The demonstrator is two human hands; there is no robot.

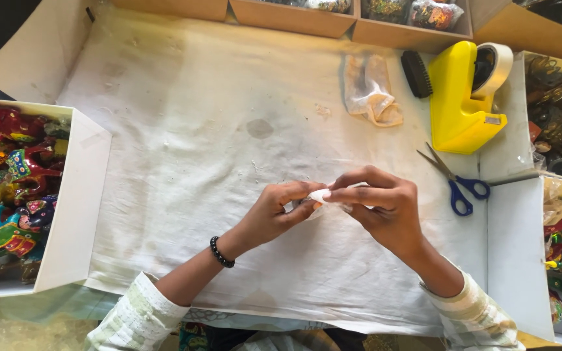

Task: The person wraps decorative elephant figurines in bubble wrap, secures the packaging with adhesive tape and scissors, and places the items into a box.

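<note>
1. A white cloth (216,162), stained and creased, covers the work table and takes up most of the view; both hands work above its lower middle part.
2. A white box of painted figurines (76,201) stands at the left edge of the cloth, filled with red, green and blue pieces. A second white box (518,260) stands at the right with similar coloured pieces. Both lie well apart from the hands.
3. A yellow tape dispenser (463,104) sits at the upper right, with a black brush (416,73) just beside it and a crumpled clear bag (370,91) to the left of the brush.
4. Blue-handled scissors (455,182) lie near the right hand, tips pointing up and left, handles towards the right box.
5. The left hand (271,214), a black bead bracelet (221,252) on its wrist, is closed narrowly, thumb and fingers pinching the left end of the small piece.
6. The right hand (385,205) is likewise closed, fingertips pinching the right end, with its fingers curled over the top.
7. The small white wrapped piece (321,195) lies between the two hands, held just above the cloth. Its long axis appears to run left to right, from one set of fingertips to the other, so neither hand is nearer. It looks pale and crinkled like paper or film; what it wraps is hidden.
</note>
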